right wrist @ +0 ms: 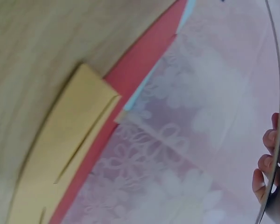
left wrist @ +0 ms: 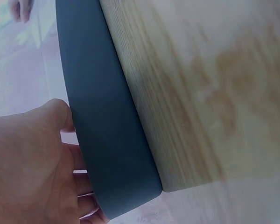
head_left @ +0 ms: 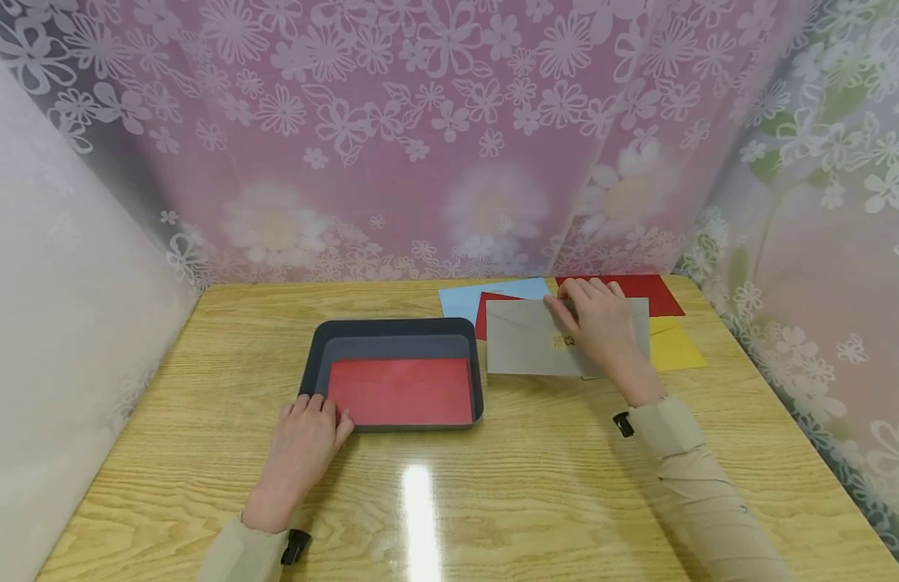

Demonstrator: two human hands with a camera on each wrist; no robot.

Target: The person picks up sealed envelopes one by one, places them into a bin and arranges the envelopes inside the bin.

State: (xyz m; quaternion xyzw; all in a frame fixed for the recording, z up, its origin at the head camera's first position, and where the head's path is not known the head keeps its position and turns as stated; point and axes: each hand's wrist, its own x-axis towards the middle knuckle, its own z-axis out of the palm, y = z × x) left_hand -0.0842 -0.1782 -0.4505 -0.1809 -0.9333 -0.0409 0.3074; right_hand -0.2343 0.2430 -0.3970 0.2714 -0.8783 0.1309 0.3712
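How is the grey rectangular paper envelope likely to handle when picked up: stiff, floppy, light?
The grey rectangular paper envelope is probably light: the right hand alone holds it by its upper edge. It likely flexes without flopping: in the right wrist view its edge bows gently.

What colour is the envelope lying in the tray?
Red; the envelope shows best in the head view.

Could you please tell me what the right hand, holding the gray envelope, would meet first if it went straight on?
Probably the pink floral curtain ahead, though depth is unclear: if the right hand is low, its gray envelope might brush the dark red envelope at the back first.
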